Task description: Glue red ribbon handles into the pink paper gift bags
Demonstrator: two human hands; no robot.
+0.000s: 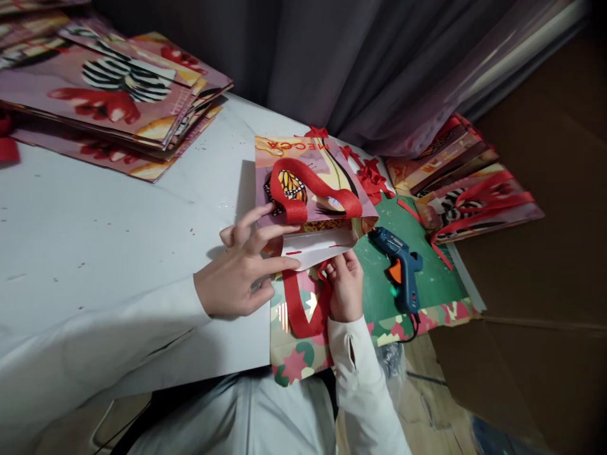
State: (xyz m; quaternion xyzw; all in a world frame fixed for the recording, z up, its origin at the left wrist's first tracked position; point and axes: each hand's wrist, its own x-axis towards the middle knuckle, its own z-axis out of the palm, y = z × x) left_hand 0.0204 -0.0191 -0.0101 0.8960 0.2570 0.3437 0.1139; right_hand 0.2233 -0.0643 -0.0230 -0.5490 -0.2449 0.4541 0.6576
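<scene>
A printed paper bag [315, 205] lies on the table before me, its white-lined mouth gaping toward me. One red ribbon handle [296, 208] loops over its printed side. A second red ribbon [296, 309] hangs in a loop from the near edge of the mouth. My left hand [239, 278] rests at the left of the mouth, fingers spread and tips touching the bag's edges. At the right end of the near edge, my right hand [347, 287] is closed in a pinch on the second ribbon; its fingertips are partly hidden.
A blue glue gun [403, 268] with an orange trigger lies on a green mat [431, 284] at right. Finished-looking bags [478, 202] with red ribbons stand beyond it. Loose red ribbon pieces [372, 177] lie behind my bag. Flat bags [128, 95] are stacked at far left.
</scene>
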